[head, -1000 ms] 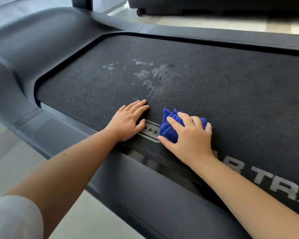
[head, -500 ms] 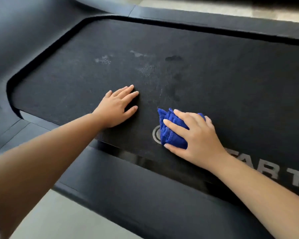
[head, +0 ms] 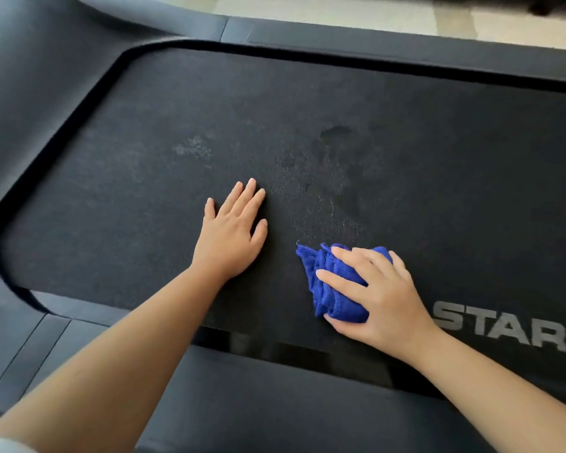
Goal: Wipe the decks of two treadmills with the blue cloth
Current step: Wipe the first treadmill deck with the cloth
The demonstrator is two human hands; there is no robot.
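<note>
The right hand curls fingers and thumb round the bunched blue cloth, which sticks out at its 9 o'clock, pressed on the treadmill deck. At the cloth's 10 o'clock, apart, the left hand lies flat, fingers straight.

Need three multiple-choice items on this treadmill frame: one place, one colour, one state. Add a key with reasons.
1. Where is the cloth?
A) on the belt, right of the left hand
B) on the side rail
C) on the floor

2. What colour is the lettering on the belt?
A) red
B) grey
C) yellow

3. How is the left hand?
A) gripping the cloth
B) curled into a fist
C) flat on the belt, fingers straight

Key:
1 A: the cloth sits on the belt under the right hand, apart from the left hand.
2 B: "STAR" reads grey on the black belt.
3 C: the palm is down, the fingers are extended and it holds nothing.
</note>
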